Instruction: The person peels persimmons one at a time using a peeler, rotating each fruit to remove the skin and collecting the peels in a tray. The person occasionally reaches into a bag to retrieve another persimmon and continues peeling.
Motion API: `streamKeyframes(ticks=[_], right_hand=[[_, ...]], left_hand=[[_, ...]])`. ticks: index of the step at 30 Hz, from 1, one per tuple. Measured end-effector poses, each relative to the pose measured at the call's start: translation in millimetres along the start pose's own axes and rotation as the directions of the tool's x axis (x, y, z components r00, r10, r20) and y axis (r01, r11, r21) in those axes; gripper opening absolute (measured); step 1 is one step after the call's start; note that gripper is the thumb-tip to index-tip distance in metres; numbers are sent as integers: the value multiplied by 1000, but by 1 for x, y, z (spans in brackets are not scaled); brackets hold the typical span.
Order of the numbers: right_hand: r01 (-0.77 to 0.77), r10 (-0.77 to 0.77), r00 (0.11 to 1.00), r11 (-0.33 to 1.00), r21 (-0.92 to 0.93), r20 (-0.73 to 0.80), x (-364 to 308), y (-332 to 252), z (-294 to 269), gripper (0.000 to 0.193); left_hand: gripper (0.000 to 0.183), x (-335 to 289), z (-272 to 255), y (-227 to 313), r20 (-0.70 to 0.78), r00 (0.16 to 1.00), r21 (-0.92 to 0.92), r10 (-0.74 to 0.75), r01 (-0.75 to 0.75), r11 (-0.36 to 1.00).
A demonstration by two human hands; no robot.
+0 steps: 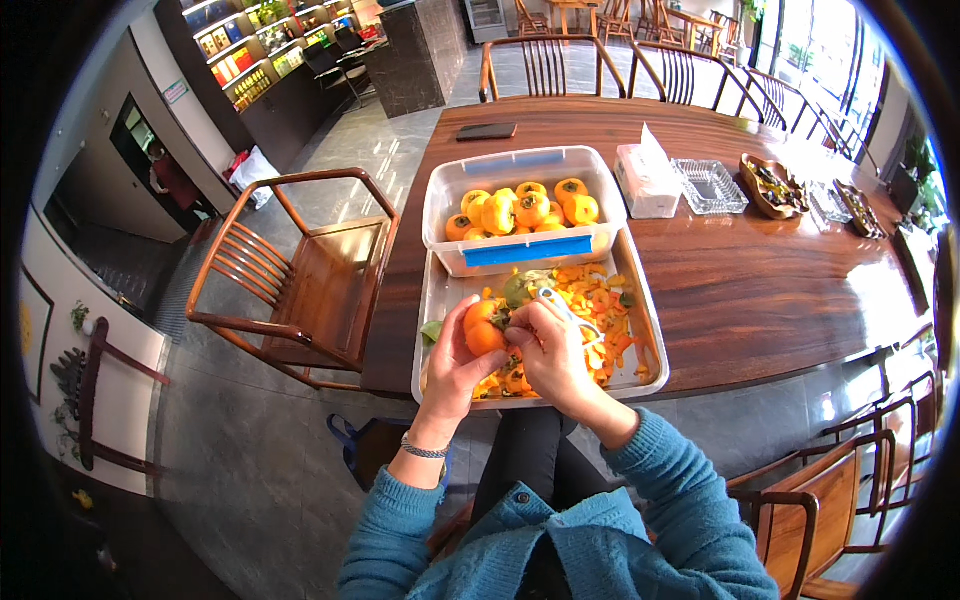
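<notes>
My left hand (pixel 450 368) is wrapped round an orange persimmon (pixel 481 330), its leafy cap facing right. At that cap, the thumb and fingers of my right hand (pixel 553 358) are pinched together. A white and blue-grey tool that looks like a peeler (pixel 572 312) sticks out from the right hand; its working end is hard to make out. Both hands are over a shallow metal tray (pixel 652 352) strewn with orange peelings (pixel 612 322). Behind the persimmon, a greenish clump (pixel 528 288) lies among the peelings.
A clear plastic box (pixel 448 262) of peeled persimmons (pixel 532 208) rests at the tray's far end. Beyond it lies a dark phone (pixel 487 131). To the right stand a tissue pack (pixel 648 182), a glass dish (pixel 710 188) and a wooden bowl (pixel 775 190). A wooden chair (pixel 310 275) is at left.
</notes>
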State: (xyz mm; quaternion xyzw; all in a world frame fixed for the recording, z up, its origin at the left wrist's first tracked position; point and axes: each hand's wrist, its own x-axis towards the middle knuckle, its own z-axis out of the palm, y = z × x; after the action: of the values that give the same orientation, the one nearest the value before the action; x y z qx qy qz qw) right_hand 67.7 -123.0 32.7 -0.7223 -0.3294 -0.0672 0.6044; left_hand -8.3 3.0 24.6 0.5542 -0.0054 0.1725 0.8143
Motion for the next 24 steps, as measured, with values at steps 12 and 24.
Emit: streamKeyframes(ticks=[12, 24], right_hand=[[163, -165, 980, 986, 28, 108, 0, 2, -26, 17], [232, -225, 973, 953, -194, 58, -1, 10, -14, 8]], left_hand=[[58, -1, 2, 1, 23, 994, -111, -105, 107, 988], [63, 6, -2, -11, 30, 993, 29, -117, 116, 993]])
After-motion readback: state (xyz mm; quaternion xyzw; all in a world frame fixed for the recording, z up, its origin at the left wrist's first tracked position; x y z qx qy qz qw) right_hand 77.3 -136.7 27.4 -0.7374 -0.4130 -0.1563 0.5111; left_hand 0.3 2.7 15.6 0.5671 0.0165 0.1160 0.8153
